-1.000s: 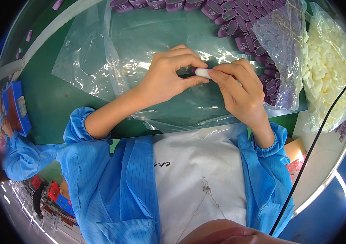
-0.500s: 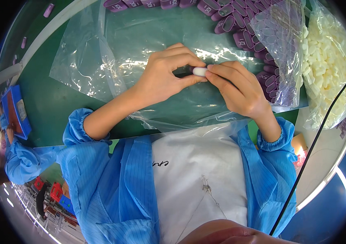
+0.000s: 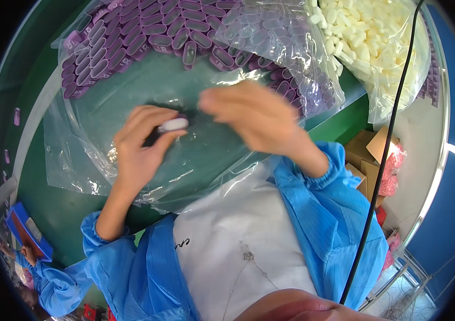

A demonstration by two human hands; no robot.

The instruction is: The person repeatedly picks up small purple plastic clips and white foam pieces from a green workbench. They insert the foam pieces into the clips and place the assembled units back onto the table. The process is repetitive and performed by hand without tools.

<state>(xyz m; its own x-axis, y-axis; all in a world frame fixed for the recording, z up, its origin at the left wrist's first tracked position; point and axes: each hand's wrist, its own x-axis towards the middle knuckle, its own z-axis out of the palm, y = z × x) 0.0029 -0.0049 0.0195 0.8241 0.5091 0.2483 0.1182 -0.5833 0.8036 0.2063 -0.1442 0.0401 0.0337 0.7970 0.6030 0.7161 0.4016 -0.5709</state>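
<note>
Between the thumb and fingers of my left hand (image 3: 140, 140) is a small oblong purple case, mostly hidden by the fingers. A smooth white oval piece (image 3: 174, 125) shows at its end, facing right. My right hand (image 3: 257, 117) hovers to the right, apart from the case and smeared by motion, so what its fingers do is unclear. Both hands are over a clear plastic sheet (image 3: 147, 93) on the green table. Beyond them stand many purple oblong cases (image 3: 155, 29) in packed rows, their oval open ends up.
A clear bag of cream-white pieces (image 3: 377, 43) lies at the far right. Plastic film (image 3: 291, 48) covers some cases. A black cable (image 3: 380, 176) crosses the right side. Cardboard boxes (image 3: 364, 155) stand lower right. Another person's sleeve (image 3: 51, 281) and a blue tray (image 3: 29, 232) are at left.
My right hand has let go of the white piece and drawn away from the case. My left hand still holds the case. The view has shifted, showing more of the purple rows.
</note>
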